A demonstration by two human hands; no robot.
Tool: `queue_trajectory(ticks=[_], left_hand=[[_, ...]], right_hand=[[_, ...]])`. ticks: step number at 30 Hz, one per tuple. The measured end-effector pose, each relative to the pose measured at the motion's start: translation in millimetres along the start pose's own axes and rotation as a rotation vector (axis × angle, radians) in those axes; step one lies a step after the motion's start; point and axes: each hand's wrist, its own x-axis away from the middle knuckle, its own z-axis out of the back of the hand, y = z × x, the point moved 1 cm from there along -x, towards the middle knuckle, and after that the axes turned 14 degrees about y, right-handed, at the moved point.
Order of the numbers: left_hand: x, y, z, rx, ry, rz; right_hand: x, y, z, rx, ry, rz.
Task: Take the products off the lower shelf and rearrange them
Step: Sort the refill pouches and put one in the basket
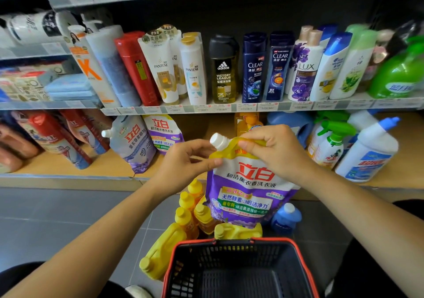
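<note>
A purple and yellow detergent refill pouch (pixel 247 192) with a white screw cap hangs upright in front of the lower shelf (pixel 68 167). My left hand (pixel 185 160) pinches its upper left edge just under the cap. My right hand (pixel 273 148) grips the yellow top seam. Two more pouches (pixel 137 142) lean on the lower shelf to the left. Spray bottles and a white toilet cleaner bottle (pixel 369 153) stand on the shelf's right part.
A black basket with a red rim (pixel 238 268) sits on the floor below my hands. Several yellow bottles and jugs (pixel 190 219) and a blue bottle (pixel 285 218) stand on the grey floor beside it. The upper shelf (pixel 229 108) holds shampoo bottles.
</note>
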Motion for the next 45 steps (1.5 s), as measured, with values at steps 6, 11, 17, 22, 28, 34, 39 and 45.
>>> queue_trajectory(ticks=[6, 11, 17, 22, 28, 34, 39, 45], left_hand=[[12.2, -60.7, -6.7, -0.172, -0.238, 0.329], [20.1, -92.5, -22.1, 0.045, -0.096, 0.722], [17.4, -105.9, -38.0, 0.255, -0.048, 0.826], [3.9, -99.6, -34.6, 0.506, 0.175, 0.861], [-8.8, -82.4, -20.5, 0.447, 0.383, 0.62], [-29.7, -48.4, 1.9, 0.396, 0.52, 0.328], [-41.3, -13.7, 14.1, 0.296, 0.459, 0.122], [-40.9, 11.9, 9.7, 0.099, 0.401, -0.02]], right_hand=[[-5.1, -0.5, 12.8, -0.111, 0.112, -0.025], [-4.3, 1.0, 13.9, -0.125, 0.151, -0.022], [-8.8, 6.6, 21.5, -0.164, 0.287, -0.077], [-17.8, 26.6, 36.4, -0.117, 0.478, -0.19], [-18.7, 60.9, 40.0, 0.05, 0.527, -0.328], [-20.3, 88.8, 30.8, 0.169, 0.579, -0.492], [-23.1, 104.6, 19.6, 0.138, 0.574, -0.712], [-21.1, 72.7, 7.7, 0.039, 0.547, -0.571]])
